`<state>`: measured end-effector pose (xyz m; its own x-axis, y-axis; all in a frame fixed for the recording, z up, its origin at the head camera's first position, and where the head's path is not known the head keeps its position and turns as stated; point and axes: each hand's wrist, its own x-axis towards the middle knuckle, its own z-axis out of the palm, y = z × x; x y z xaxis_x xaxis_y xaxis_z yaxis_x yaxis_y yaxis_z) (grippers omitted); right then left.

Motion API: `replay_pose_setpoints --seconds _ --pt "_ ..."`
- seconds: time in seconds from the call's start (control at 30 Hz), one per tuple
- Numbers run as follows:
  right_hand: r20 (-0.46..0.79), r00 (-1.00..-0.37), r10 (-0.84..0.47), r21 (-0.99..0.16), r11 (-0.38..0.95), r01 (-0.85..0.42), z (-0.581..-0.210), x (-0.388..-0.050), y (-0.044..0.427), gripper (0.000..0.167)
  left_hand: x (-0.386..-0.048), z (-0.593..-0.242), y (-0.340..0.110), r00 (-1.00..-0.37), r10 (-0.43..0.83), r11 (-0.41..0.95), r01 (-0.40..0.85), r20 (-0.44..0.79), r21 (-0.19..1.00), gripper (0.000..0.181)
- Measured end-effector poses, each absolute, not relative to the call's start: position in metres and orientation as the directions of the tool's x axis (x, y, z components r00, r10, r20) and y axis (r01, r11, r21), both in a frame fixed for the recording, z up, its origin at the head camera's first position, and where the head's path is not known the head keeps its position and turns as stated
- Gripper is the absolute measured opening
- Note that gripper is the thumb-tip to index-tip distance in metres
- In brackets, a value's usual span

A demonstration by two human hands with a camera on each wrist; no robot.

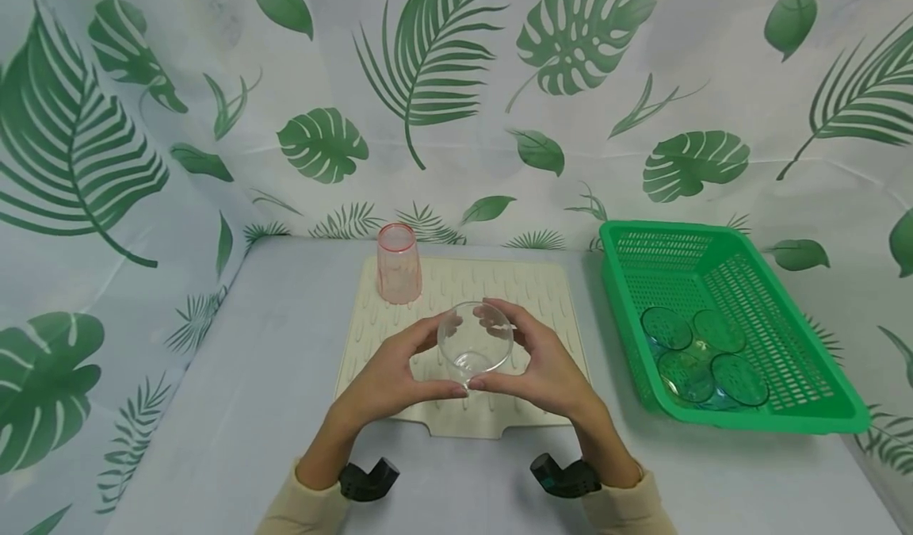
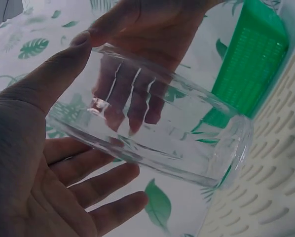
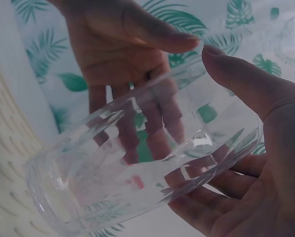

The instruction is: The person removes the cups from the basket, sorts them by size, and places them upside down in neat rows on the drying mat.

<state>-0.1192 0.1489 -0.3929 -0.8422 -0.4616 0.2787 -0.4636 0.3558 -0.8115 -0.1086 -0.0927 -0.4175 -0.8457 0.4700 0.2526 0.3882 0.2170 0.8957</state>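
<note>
A clear glass is held upright by both hands over the cream drying mat, its open rim toward the head camera. My left hand grips its left side, thumb at the near side and fingers around the far side. On the other side my right hand grips it the same way, and the thumb tips nearly meet. In the left wrist view the glass shows its thick base near the mat. The right wrist view shows the glass between both hands.
A pink-tinted glass stands upside down on the mat's far left corner. To the right, a green plastic basket holds several glass items. A leaf-patterned curtain hangs behind and along the sides.
</note>
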Motion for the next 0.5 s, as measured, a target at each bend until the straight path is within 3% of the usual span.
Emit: replay_pose_setpoints --seconds 0.5 --pt "0.342 -0.762 -0.55 -0.824 0.214 -0.524 -0.3982 -0.1214 0.1459 0.098 -0.1073 -0.4159 -0.0888 -0.841 0.427 0.237 0.458 0.331 0.857 0.085"
